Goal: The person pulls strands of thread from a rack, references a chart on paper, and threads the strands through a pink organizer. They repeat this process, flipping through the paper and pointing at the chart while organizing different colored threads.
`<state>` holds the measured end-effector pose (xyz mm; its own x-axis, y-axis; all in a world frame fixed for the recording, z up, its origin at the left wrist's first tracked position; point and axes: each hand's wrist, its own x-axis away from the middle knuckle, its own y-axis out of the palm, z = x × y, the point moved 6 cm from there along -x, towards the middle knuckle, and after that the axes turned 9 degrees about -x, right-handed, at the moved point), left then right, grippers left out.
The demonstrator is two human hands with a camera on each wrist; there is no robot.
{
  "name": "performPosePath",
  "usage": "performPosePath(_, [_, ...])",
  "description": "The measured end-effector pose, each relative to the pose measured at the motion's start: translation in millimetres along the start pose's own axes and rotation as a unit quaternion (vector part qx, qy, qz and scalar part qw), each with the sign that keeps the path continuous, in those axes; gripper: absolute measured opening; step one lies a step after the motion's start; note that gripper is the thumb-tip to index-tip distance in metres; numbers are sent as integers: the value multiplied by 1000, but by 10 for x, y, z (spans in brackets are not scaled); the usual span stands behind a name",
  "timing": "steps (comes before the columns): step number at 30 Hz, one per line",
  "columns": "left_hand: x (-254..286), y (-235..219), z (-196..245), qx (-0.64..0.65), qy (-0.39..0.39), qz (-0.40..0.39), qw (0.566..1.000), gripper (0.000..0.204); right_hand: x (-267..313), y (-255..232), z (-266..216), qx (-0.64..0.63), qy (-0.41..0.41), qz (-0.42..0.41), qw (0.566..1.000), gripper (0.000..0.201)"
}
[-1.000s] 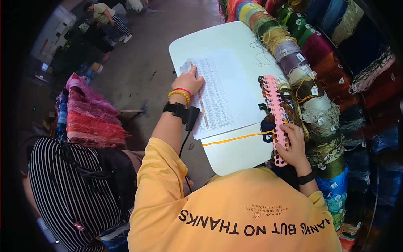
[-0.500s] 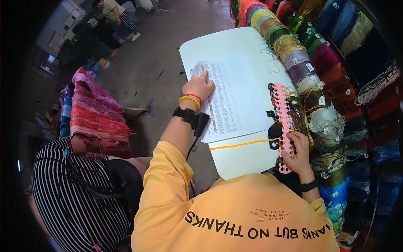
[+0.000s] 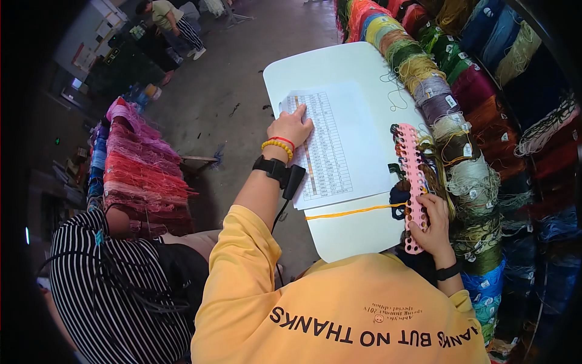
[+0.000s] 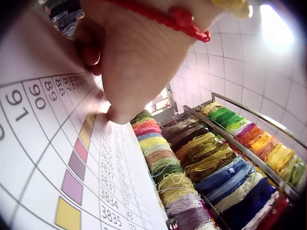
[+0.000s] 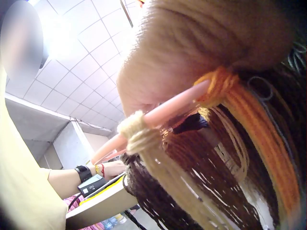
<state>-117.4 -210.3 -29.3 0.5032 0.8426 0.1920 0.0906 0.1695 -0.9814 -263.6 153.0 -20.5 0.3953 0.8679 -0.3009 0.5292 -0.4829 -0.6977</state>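
Head view: right hand [image 3: 433,227] grips pink thread organizer's [image 3: 412,176] near end.

The person is wearing a yellow sweatshirt [image 3: 339,309] printed with black capitals reading "THANKS BUT NO THANKS". The left wrist is carrying a red cord bracelet [image 3: 280,140], a yellow bead bracelet [image 3: 277,145] and a black strapped camera [image 3: 280,171] trailing a cable; the right wrist is wearing a black band [image 3: 448,271].
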Motion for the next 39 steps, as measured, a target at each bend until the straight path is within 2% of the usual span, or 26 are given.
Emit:
performPosePath(9, [-38, 2, 3, -1, 8, -12, 1000, 56, 6, 2, 8, 3, -7, 5, 1000, 51])
performPosePath(19, [-57, 33, 12, -4, 3, -1, 1000, 56, 54, -142, -84, -38, 10, 7, 999, 40])
performPosePath(23, [-54, 21, -6, -10, 27, 37, 999, 51, 269, -425, -326, -32, 13, 77, 996, 27])
performPosePath(24, [-21, -8, 8, 3, 31, 85, 996, 48, 365, -511, -391, -44, 16, 92, 995, 23])
performPosePath(25, [36, -20, 54, 19, 40, 129, 991, 45, 501, -585, -424, -46, 0, 113, 993, 22])
performPosePath(27, [381, -271, 383, 137, 98, 151, 974, 36, 835, -681, -436, -103, 57, 103, 988, 21])
performPosePath(28, [539, -343, 618, 190, 147, 141, 960, 32, 1022, -742, -464, -120, 80, 94, 985, 20])
performPosePath(29, [620, -262, 814, 250, 244, 201, 915, 28, 1234, -814, -487, -135, 109, 91, 981, 19])
performPosePath(31, [1323, -334, 1521, 304, 295, 66, 903, 25, 1708, -920, -483, -140, 131, 114, 975, 18])
performPosePath(34, [2215, -48, 2464, 403, 434, -64, 803, 23, 2452, -1148, -489, -125, 203, 158, 958, 17])
performPosePath(36, [2910, 38, 2945, 422, 492, -126, 751, 21, 2884, -1265, -549, -131, 237, 196, 942, 17])
performPosePath(37, [3258, 51, 3114, 405, 491, -181, 750, 20, 3097, -1313, -580, -129, 249, 222, 934, 17])
performPosePath(39, [3875, 114, 3389, 419, 513, -263, 701, 19, 3528, -1368, -652, -130, 266, 267, 917, 17])
